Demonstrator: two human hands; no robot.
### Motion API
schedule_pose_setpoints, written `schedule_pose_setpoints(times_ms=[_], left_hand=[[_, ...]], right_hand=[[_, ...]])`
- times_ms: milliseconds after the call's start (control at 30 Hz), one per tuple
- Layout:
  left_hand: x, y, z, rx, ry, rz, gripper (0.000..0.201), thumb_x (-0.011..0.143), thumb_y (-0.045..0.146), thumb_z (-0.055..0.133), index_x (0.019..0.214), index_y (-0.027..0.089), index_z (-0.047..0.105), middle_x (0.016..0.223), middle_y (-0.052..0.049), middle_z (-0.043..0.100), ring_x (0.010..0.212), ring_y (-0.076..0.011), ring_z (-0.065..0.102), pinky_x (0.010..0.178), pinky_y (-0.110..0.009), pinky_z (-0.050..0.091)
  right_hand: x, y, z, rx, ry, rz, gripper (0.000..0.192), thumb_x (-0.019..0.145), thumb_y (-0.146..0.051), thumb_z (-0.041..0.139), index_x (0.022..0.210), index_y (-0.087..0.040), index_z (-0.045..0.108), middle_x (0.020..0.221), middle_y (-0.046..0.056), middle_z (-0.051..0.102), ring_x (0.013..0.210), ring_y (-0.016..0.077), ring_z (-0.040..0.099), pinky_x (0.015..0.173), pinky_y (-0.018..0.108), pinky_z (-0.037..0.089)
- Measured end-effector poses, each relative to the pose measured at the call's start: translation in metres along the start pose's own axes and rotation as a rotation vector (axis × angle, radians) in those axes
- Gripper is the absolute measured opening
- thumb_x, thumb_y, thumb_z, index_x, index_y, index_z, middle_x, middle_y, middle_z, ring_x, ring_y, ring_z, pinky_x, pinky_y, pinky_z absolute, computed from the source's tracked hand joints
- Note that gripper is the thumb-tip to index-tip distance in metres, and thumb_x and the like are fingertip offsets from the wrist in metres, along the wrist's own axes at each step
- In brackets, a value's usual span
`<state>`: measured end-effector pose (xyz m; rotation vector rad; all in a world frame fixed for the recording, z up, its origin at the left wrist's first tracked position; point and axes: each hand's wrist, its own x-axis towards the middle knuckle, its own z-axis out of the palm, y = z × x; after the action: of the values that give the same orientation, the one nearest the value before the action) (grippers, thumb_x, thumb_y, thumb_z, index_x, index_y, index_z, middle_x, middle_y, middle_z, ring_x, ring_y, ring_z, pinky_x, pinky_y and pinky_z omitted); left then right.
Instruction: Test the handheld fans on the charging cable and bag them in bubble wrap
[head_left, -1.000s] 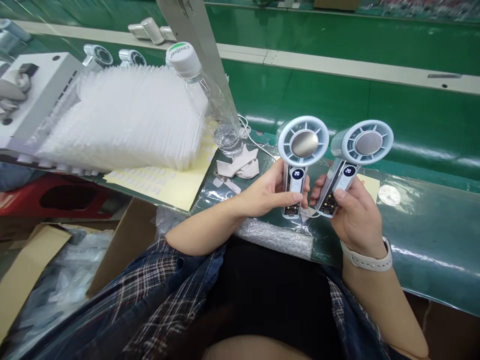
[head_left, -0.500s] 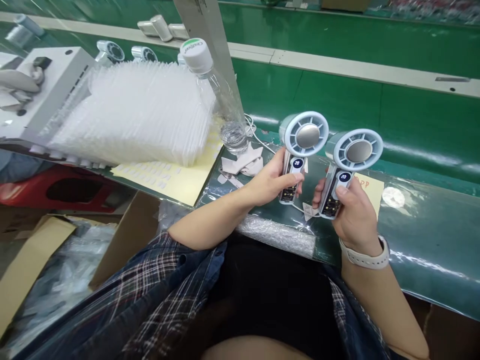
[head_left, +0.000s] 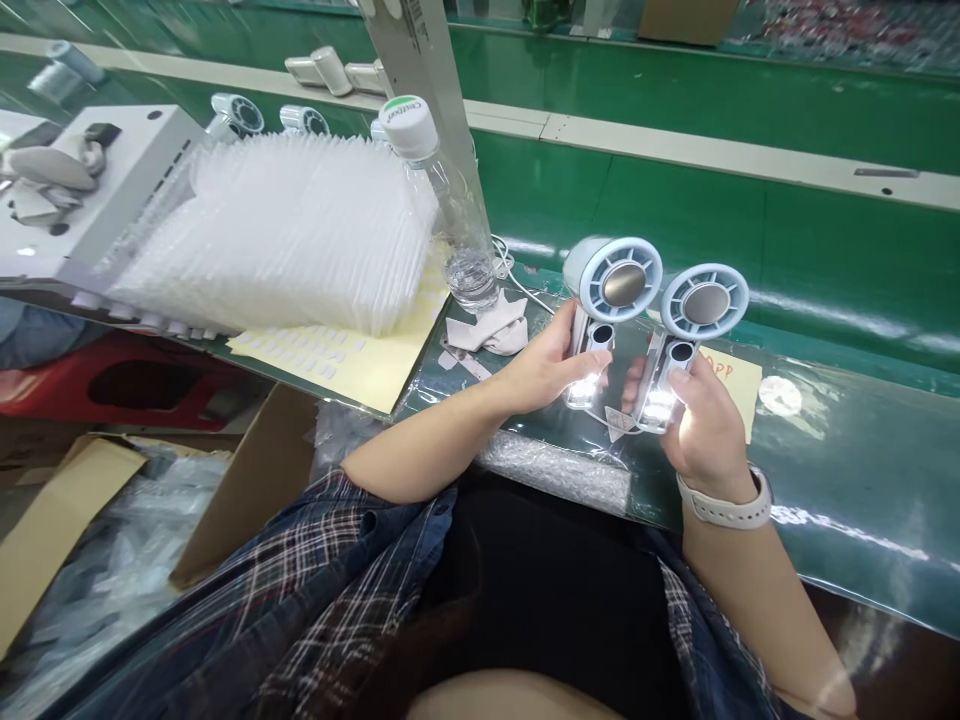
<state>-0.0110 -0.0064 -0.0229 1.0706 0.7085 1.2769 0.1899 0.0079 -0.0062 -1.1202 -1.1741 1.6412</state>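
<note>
Two light blue handheld fans are held upright side by side over the bench. My left hand point(head_left: 551, 365) is closed around the handle of the left fan point(head_left: 621, 280), its thumb on the front of the handle. The right fan point(head_left: 705, 302) sits in my right hand point(head_left: 709, 420), with that thumb beside its dark round display. Bright white light shines from the lower handle of each fan, and both displays are dark. A white cable point(head_left: 600, 417) runs behind the handles; whether it is plugged into a fan I cannot tell.
Left of my hands stand a water bottle point(head_left: 450, 220), a crumpled white cloth point(head_left: 491, 325) and a stack of white plastic sleeves point(head_left: 285, 230) on yellow sticker sheets point(head_left: 375, 375). Bubble wrap point(head_left: 555, 472) lies at the bench edge. An open carton point(head_left: 232, 490) is below left. A metal post point(head_left: 435, 110) rises ahead.
The number 20 on both displays has gone dark, and white lights in both handles have come on. The right fan has shifted slightly left, closer to the other.
</note>
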Motion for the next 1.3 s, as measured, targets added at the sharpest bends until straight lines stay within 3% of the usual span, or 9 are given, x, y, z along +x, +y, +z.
schedule_pose_setpoints(times_ms=[267,467,567,667,767,900,1133,1233,1300], left_hand=[[0.002,0.004,-0.003,0.116,0.032,-0.039,0.060,0.087,0.054,0.081,0.121,0.022,0.043,0.091,-0.002,0.066,0.077,-0.0200,0.070,0.072,-0.037,0.058],[0.000,0.013,0.002,0.108,0.222,-0.122,0.081,0.069,0.066,0.093,0.115,0.022,0.042,0.108,-0.009,0.071,0.081,-0.0215,0.074,0.066,-0.035,0.062],[-0.001,0.014,0.004,0.048,0.213,-0.156,0.070,0.081,0.077,0.076,0.105,0.024,0.036,0.097,-0.007,0.075,0.062,-0.0156,0.069,0.053,-0.029,0.055],[0.000,0.011,0.004,-0.031,0.183,-0.166,0.056,0.091,0.071,0.066,0.102,0.025,0.034,0.087,-0.002,0.075,0.060,-0.0151,0.070,0.051,-0.025,0.052],[-0.001,0.009,0.002,-0.086,0.159,-0.155,0.050,0.091,0.063,0.066,0.104,0.025,0.036,0.083,0.001,0.072,0.064,-0.0171,0.073,0.053,-0.027,0.055],[-0.005,0.010,0.001,-0.050,0.130,-0.127,0.051,0.090,0.064,0.071,0.105,0.025,0.042,0.078,0.004,0.068,0.065,-0.0152,0.070,0.059,-0.028,0.057],[-0.008,0.014,0.002,-0.112,0.006,-0.068,0.056,0.086,0.062,0.081,0.110,0.025,0.046,0.094,-0.002,0.073,0.085,-0.0192,0.074,0.075,-0.032,0.057],[-0.006,0.016,0.004,-0.169,-0.012,-0.114,0.064,0.075,0.055,0.093,0.115,0.021,0.056,0.109,-0.009,0.073,0.104,-0.0242,0.073,0.091,-0.038,0.058],[-0.005,0.019,0.005,-0.202,-0.032,-0.170,0.062,0.070,0.050,0.097,0.111,0.018,0.062,0.110,-0.010,0.072,0.101,-0.0232,0.072,0.092,-0.039,0.058]], right_hand=[[-0.001,-0.001,0.000,0.008,0.014,-0.057,0.020,0.088,-0.044,0.074,0.099,-0.028,0.067,0.090,0.003,0.069,0.065,0.0184,0.063,0.051,0.033,0.055],[0.000,-0.005,0.001,0.027,0.052,-0.047,0.022,0.087,-0.043,0.075,0.096,-0.025,0.065,0.083,0.002,0.069,0.059,0.0155,0.062,0.048,0.029,0.053],[0.000,-0.007,0.001,0.063,0.050,-0.064,0.029,0.089,-0.046,0.078,0.100,-0.027,0.060,0.081,0.000,0.071,0.056,0.0155,0.062,0.045,0.027,0.052],[0.001,-0.008,0.000,0.146,-0.021,-0.029,0.039,0.095,-0.062,0.071,0.102,-0.025,0.063,0.080,0.002,0.071,0.053,0.0152,0.062,0.043,0.027,0.051],[0.003,-0.007,-0.003,0.209,-0.099,0.000,0.055,0.097,-0.075,0.060,0.104,-0.023,0.074,0.092,0.006,0.075,0.068,0.0184,0.072,0.056,0.032,0.063],[0.002,-0.003,-0.005,0.202,-0.041,0.002,0.047,0.098,-0.070,0.064,0.113,-0.028,0.080,0.108,0.004,0.079,0.095,0.0240,0.078,0.083,0.041,0.070],[-0.005,-0.003,-0.002,0.223,0.030,-0.108,0.038,0.097,-0.063,0.070,0.110,-0.029,0.081,0.107,0.004,0.080,0.100,0.0293,0.077,0.095,0.053,0.067],[-0.003,-0.004,0.000,0.241,0.019,-0.116,0.030,0.100,-0.053,0.067,0.109,-0.028,0.079,0.110,0.005,0.079,0.103,0.0284,0.075,0.098,0.052,0.065],[-0.003,-0.004,0.004,0.261,0.003,-0.091,0.029,0.100,-0.051,0.064,0.110,-0.027,0.079,0.108,0.006,0.078,0.101,0.0279,0.075,0.094,0.049,0.066]])
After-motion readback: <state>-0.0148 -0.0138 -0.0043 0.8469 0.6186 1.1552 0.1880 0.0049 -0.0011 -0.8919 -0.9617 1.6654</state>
